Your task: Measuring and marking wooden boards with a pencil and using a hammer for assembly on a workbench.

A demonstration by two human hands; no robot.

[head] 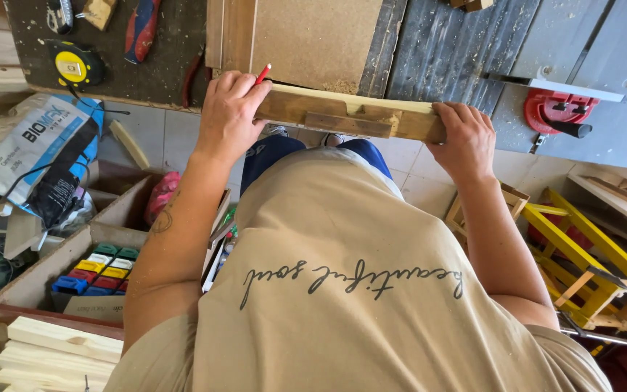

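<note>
Evidently stiff and light, the notched wooden strip (pixel 350 115) is gripped at both ends, left hand (pixel 230 116) also pinching a red pencil (pixel 263 73), right hand (pixel 466 138) fingers curled over it.

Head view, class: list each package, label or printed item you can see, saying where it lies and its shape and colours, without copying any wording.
Sack: left, below the bench edge; crumpled, white, blue and black.
Tape measure: bench top, upper left; round, black, with a yellow label.
Box of small packs: lower left; rows of green, yellow, red and blue.
Shirt print: dark script across the beige shirt.
</note>
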